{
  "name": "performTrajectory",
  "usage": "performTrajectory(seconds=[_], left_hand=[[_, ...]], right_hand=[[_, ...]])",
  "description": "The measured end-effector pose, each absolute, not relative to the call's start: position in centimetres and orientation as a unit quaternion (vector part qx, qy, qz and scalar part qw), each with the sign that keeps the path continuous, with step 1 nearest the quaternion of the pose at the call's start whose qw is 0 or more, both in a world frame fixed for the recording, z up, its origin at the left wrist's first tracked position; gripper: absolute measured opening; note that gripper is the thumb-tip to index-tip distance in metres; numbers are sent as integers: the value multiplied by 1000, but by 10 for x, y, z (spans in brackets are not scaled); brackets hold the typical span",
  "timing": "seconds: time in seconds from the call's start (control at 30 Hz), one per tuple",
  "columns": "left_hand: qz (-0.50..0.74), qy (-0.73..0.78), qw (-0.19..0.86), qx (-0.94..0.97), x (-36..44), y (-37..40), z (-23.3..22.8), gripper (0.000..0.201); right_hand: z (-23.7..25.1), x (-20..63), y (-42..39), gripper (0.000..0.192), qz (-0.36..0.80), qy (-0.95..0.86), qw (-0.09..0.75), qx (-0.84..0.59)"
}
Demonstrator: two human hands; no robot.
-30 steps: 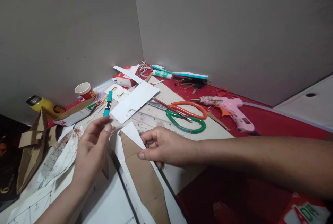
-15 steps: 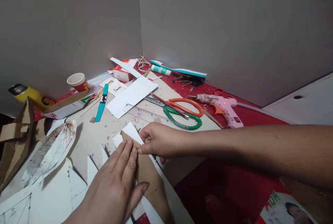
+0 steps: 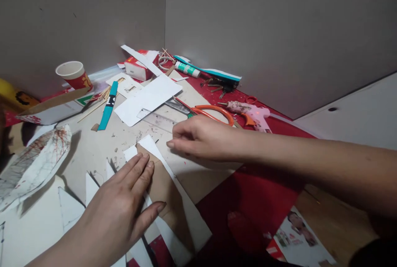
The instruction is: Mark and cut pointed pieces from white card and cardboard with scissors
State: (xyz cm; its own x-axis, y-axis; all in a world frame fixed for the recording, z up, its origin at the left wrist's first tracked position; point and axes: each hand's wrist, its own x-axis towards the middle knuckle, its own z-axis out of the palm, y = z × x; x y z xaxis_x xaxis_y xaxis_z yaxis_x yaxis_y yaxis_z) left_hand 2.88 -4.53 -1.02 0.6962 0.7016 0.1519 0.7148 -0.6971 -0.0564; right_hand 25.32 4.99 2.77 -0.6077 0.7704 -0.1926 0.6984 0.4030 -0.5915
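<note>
My left hand [image 3: 124, 196] lies flat with its fingers stretched out, pressing a brown cardboard piece [image 3: 169, 188] onto a white card sheet [image 3: 190, 217]. Its thumb is spread across the cardboard's left side. My right hand [image 3: 204, 137] hovers apart from the cardboard, fingers loosely curled, thumb pointing left, nothing visible in it. Just behind it are scissors with an orange handle [image 3: 228, 112]; their green handle is mostly hidden by the hand. A clear ruler [image 3: 158, 120] and a red pencil [image 3: 182, 105] lie close by.
Toothed white paper [image 3: 70, 209] lies left of my left hand. Farther back are a paper cup [image 3: 72, 75], a teal strip [image 3: 108, 108], a white card [image 3: 149, 99], a glue stick [image 3: 187, 69] and keys [image 3: 225, 89]. A pink glue gun [image 3: 254, 114] rests on the right.
My right hand has let go of the cardboard's edge and moved up and right, towards the scissors. My left hand stays on the cardboard. The whole view has shifted somewhat.
</note>
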Motion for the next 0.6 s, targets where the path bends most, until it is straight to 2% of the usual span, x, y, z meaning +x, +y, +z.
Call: performTrajectory(seconds=[0.1,0.17,0.2,0.37,0.6], left_hand=[[-63,-389,38,-918,26,-45,-12,65],[-64,-394,28,-917,23,-46,-13,67],[-64,-395,24,-916,22,-46,-13,68],[-59,-398,2,-915,21,-45,-11,71],[-60,-396,2,-916,21,-45,-9,68]], right_hand=[[17,274,32,20,356,-840,149,-382],[7,284,14,10,338,-863,196,-319],[3,288,5,12,338,-872,204,-290],[-13,296,-30,32,268,-931,190,-160],[-24,295,-44,32,245,-947,137,-155]])
